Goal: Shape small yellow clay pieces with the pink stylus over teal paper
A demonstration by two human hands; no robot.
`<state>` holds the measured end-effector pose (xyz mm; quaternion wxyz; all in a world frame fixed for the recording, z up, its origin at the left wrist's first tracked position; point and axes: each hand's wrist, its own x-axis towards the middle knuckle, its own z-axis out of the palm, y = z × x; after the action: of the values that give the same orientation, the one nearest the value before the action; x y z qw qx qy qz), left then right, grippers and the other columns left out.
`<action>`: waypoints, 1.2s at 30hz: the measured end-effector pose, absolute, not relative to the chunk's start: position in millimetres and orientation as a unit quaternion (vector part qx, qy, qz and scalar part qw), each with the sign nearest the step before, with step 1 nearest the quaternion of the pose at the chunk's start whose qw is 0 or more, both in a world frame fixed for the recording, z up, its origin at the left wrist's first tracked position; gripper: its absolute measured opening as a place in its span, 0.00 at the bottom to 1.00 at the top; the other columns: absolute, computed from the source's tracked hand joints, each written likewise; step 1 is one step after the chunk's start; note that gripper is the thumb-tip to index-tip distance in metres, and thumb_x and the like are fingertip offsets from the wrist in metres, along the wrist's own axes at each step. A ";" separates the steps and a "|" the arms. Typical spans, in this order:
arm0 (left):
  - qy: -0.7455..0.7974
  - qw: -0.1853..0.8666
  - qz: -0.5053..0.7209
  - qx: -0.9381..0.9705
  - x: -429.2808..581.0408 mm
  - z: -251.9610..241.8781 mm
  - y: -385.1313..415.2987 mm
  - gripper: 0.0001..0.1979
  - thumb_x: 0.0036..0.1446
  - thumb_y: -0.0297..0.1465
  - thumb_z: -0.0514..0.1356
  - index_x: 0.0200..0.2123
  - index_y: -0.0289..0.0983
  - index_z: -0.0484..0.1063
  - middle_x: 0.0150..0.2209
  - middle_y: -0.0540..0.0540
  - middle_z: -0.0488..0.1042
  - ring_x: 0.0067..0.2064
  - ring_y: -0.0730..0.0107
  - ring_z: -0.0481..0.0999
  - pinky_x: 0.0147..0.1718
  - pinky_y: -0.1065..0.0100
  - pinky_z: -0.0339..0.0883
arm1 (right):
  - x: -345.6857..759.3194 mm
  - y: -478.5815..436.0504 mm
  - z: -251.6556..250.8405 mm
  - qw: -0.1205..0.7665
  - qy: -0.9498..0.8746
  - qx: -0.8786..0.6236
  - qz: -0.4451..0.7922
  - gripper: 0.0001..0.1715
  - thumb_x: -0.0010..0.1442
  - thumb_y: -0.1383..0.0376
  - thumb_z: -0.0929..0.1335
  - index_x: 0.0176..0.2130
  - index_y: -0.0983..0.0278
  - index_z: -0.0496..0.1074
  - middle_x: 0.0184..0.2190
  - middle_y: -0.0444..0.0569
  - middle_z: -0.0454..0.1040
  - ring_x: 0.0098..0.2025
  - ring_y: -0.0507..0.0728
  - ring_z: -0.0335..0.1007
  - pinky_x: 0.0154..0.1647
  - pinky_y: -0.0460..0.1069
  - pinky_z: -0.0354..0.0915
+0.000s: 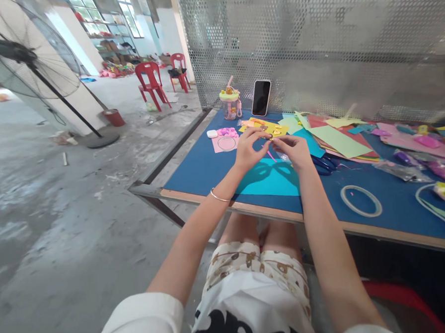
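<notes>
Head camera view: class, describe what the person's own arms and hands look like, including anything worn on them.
Both arms are bare below white short sleeves at the shoulders. The left hand has a thin silver bangle around its wrist. The right hand and its wrist show no jewellery. Neither hand wears a glove or a watch.
</notes>
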<state>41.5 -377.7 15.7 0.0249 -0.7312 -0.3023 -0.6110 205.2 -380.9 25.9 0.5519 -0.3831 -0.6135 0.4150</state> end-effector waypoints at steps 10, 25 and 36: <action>-0.275 -0.098 -0.570 -0.768 26.5 17.9 -370.9 0.13 0.58 0.40 0.59 0.38 0.38 0.76 0.41 0.43 0.72 0.43 0.70 0.72 0.35 0.71 0.68 | 215.0 -380.0 27.7 0.503 -0.693 -0.398 0.330 0.19 0.45 0.51 0.73 0.32 0.64 0.79 0.30 0.50 0.79 0.33 0.59 0.75 0.38 0.53 0.71; -0.253 -0.190 -0.559 -0.767 27.3 13.5 -368.5 0.14 0.53 0.42 0.62 0.37 0.38 0.77 0.42 0.42 0.72 0.38 0.73 0.73 0.31 0.74 0.67 | 216.8 -383.1 31.7 0.482 -0.707 -0.398 0.332 0.19 0.46 0.51 0.73 0.31 0.63 0.79 0.29 0.48 0.79 0.32 0.58 0.74 0.35 0.52 0.71; -0.273 -0.063 -0.598 -0.751 33.7 12.4 -375.6 0.14 0.55 0.42 0.61 0.34 0.37 0.75 0.37 0.44 0.71 0.34 0.75 0.71 0.28 0.74 0.65 | 208.7 -382.6 28.0 0.521 -0.654 -0.386 0.390 0.20 0.43 0.52 0.75 0.32 0.63 0.79 0.29 0.48 0.79 0.31 0.57 0.75 0.36 0.51 0.72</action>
<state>33.7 -375.6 12.4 -0.0633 -0.7508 -0.2727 -0.5983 208.7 -382.6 28.0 0.5211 -0.3856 -0.6541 0.3898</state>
